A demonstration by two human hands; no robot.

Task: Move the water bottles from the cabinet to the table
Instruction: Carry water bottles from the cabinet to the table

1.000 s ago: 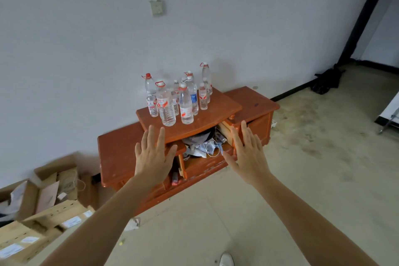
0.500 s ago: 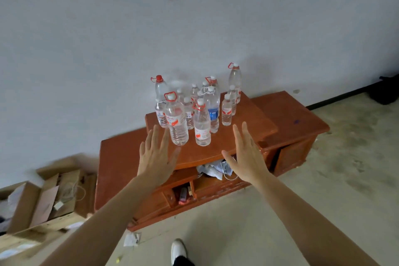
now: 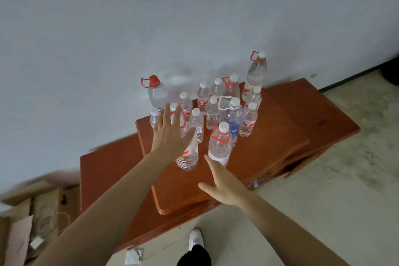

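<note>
Several clear water bottles with red-and-white labels stand upright on the raised middle top of a low reddish-brown wooden cabinet (image 3: 269, 147). My left hand (image 3: 170, 134) is spread open in front of a large bottle (image 3: 187, 155) with a red carry ring, covering its upper part; whether it touches is unclear. My right hand (image 3: 224, 183) is open, fingertips just below another large bottle (image 3: 219, 147) with a red ring. A blue-labelled bottle (image 3: 233, 119) stands behind it. Tall bottles stand at the back left (image 3: 156, 93) and back right (image 3: 255, 73).
The cabinet stands against a white wall (image 3: 194, 17). Open cardboard boxes (image 3: 32, 222) lie on the floor at lower left. My white shoe (image 3: 195, 239) is on the concrete floor below the cabinet's front edge. A dark bag (image 3: 391, 69) sits at the far right.
I have stepped closer and the view now looks down on the cabinet top. Both hands have moved forward over the front edge, up to the two nearest large bottles.
</note>
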